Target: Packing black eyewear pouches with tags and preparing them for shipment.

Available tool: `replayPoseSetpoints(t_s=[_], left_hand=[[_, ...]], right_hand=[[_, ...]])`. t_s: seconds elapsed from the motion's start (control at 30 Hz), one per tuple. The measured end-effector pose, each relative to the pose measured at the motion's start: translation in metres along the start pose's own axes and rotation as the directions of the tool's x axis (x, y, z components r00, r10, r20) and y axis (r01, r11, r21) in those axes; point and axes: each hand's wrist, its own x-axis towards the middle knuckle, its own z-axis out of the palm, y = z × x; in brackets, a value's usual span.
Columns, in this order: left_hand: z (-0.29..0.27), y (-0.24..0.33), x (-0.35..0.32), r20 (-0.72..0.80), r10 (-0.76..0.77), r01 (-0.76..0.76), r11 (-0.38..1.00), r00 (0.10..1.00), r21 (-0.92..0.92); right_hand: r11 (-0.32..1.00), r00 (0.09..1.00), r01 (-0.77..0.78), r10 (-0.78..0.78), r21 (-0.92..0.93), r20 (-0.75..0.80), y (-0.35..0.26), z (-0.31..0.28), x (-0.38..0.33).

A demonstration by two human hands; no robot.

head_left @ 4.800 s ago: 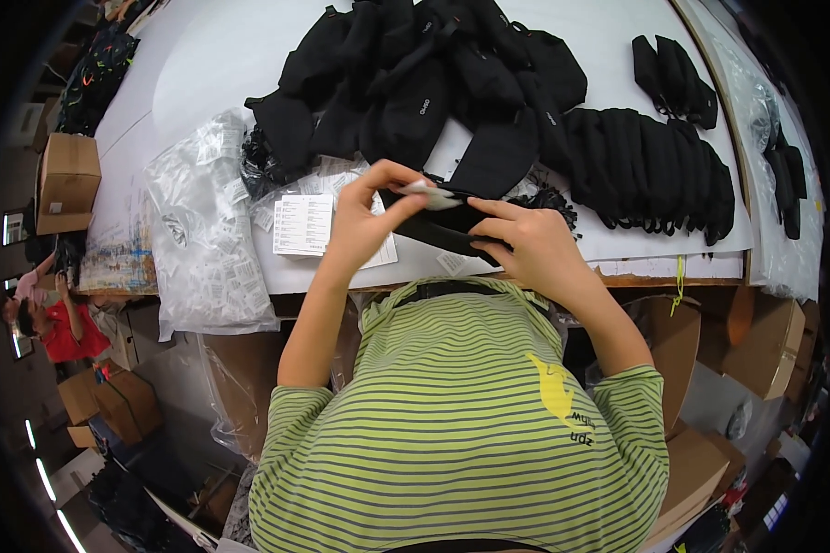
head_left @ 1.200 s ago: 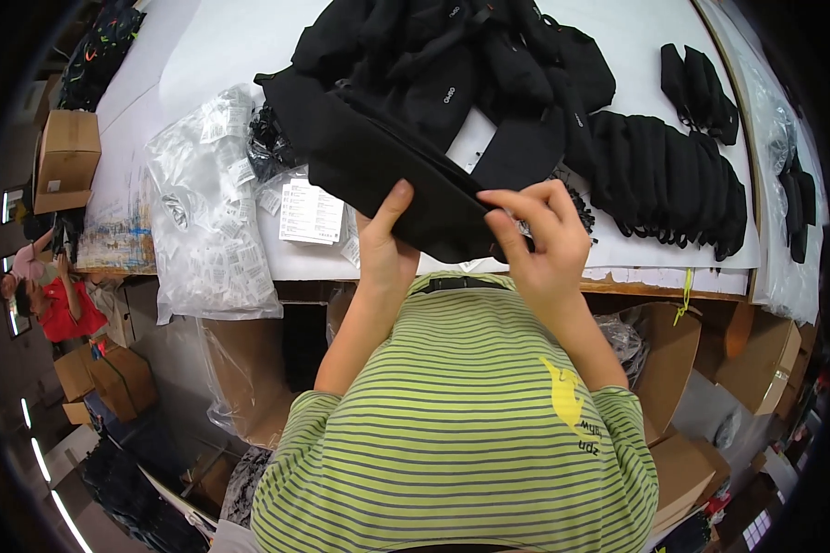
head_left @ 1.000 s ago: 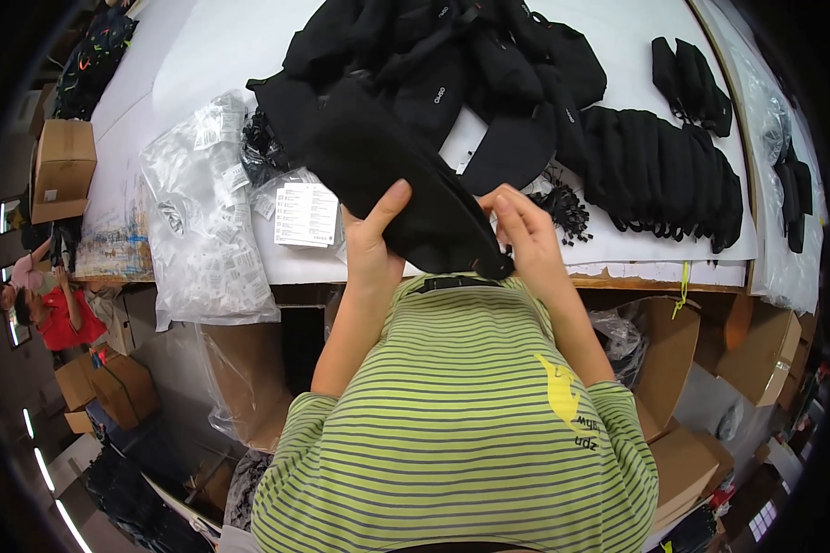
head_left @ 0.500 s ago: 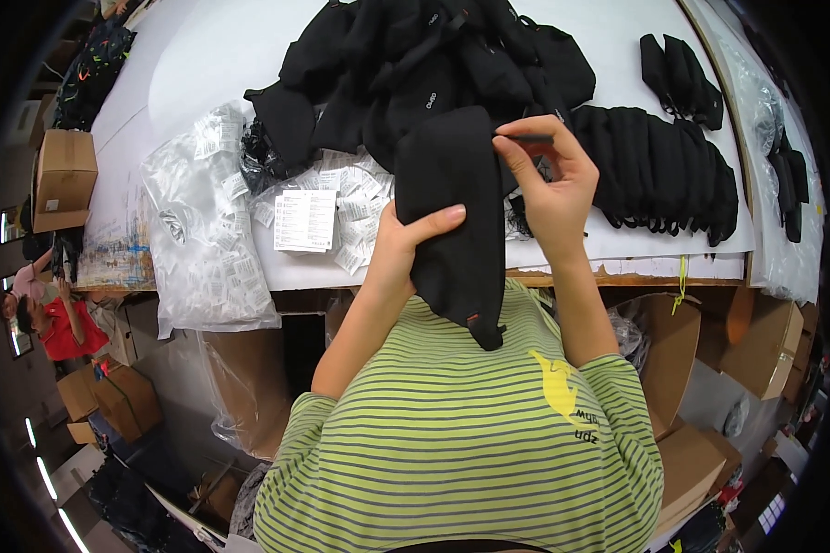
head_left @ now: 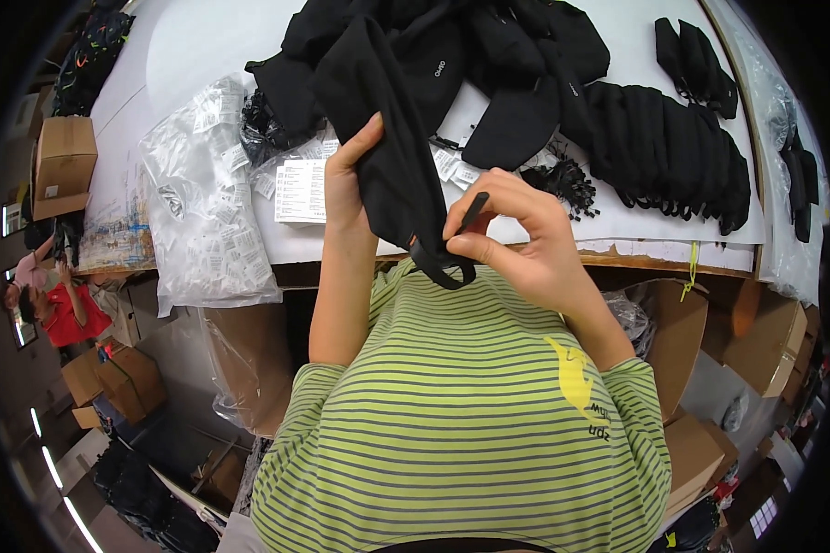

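Observation:
My left hand [head_left: 349, 184] grips a long black fabric pouch [head_left: 392, 147] by its side, thumb across the front, holding it tilted over the table's near edge. At the pouch's lower end are a black strap loop [head_left: 447, 275] and a small orange tab. Just beside that end, my right hand [head_left: 526, 240] is closed, thumb against forefinger, on a short dark strip [head_left: 475, 210] that sticks up between the fingers. Whether the strip is joined to the pouch is hidden by the fingertips.
Black pouches lie heaped [head_left: 516, 55] beyond my hands, with a neat row [head_left: 664, 147] at right. Small black cord pieces [head_left: 563, 184] sit before the row. At left are white printed cards [head_left: 300, 192] and a clear bag of labels [head_left: 207, 212]. Cardboard boxes [head_left: 678, 341] stand below the table.
My right hand has come down from the pouch's upper right edge to its lower end. The pouch has tilted, its top leaning left and away, and my left hand has shifted left and up.

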Motion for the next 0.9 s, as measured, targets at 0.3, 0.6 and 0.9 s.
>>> replayPoseSetpoints(t_s=[0.3,0.6,0.9], left_hand=[[0.003,-0.004,-0.003,-0.165,0.130,-0.101,0.980,0.978,0.173],[-0.001,-0.016,-0.029,-0.070,0.232,-0.146,0.792,0.970,0.593],[-0.010,0.024,-0.036,0.383,0.142,-0.403,0.158,0.913,0.902]], right_hand=[[0.783,0.896,0.170,-0.376,-0.598,-0.238,0.011,-0.002,0.005],[0.756,0.979,0.178,-0.198,-0.630,0.038,0.011,-0.027,0.005],[0.974,0.985,-0.168,0.173,0.154,-0.019,0.008,-0.052,-0.005]])
